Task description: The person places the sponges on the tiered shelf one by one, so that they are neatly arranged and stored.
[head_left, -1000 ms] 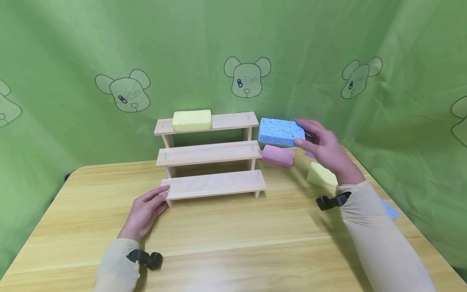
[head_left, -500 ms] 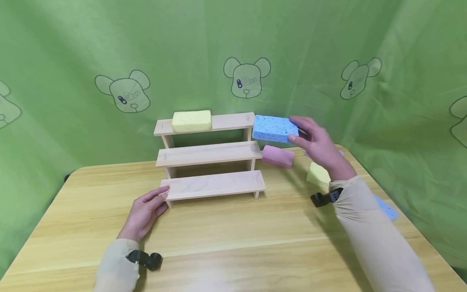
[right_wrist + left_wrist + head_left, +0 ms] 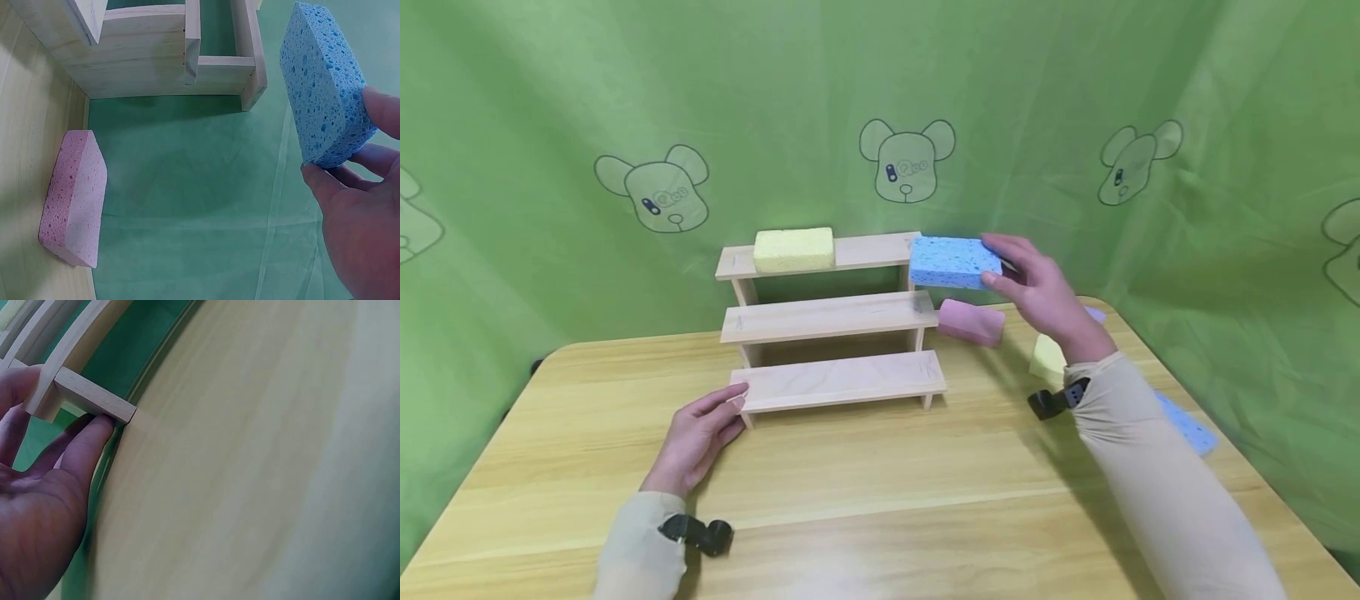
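Right hand [image 3: 1037,287], pinching blue sponge [image 3: 952,262], shifted toward nine o'clock; we judge carrying unfinished. Left hand [image 3: 696,437] grips stepped shelf [image 3: 842,380].

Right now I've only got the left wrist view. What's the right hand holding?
Observer: A speckled blue rectangular sponge, pinched at one end by the right hand.
Operator: Is it touching the three-step pale wooden stand?
Observer: No, the right wrist view shows a gap between them.
Operator: Anything just right of the stand?
Observer: Yes, a pink block-shaped sponge on the wood-grain table.
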The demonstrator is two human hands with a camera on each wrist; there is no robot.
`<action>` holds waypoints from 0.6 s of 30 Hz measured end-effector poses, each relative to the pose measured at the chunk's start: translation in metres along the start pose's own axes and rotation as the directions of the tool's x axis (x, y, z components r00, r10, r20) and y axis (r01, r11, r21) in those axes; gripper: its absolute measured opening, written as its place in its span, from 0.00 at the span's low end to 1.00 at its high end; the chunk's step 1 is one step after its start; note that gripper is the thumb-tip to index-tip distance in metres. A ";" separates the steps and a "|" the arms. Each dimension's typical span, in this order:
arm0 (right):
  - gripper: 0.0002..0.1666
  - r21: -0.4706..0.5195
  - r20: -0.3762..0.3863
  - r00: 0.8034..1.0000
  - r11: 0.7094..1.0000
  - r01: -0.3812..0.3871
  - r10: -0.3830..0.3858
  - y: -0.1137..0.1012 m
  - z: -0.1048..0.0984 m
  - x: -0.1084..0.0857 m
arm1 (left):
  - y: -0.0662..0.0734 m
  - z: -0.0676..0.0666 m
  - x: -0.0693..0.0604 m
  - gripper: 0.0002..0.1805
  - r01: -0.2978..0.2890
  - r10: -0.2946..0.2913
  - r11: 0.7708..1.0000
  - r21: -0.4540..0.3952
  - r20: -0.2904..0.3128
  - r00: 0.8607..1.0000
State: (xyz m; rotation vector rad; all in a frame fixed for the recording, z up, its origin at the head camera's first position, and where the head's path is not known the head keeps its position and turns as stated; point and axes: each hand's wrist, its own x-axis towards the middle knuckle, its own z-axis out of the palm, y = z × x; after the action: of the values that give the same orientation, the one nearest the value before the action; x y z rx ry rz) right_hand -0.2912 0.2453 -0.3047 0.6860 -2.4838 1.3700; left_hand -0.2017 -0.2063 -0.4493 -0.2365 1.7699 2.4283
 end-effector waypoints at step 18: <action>0.32 0.035 0.007 1.000 0.999 0.021 -0.021 -0.001 0.009 0.015 | 0.001 0.000 -0.001 0.10 -0.003 0.003 1.000 -0.001 -0.002 1.000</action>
State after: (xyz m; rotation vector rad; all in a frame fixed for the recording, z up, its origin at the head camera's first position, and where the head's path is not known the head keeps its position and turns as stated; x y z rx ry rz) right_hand -0.3034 0.2332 -0.3031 0.7240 -2.4561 1.4094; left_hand -0.2014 -0.2063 -0.4486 -0.2366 1.7718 2.4320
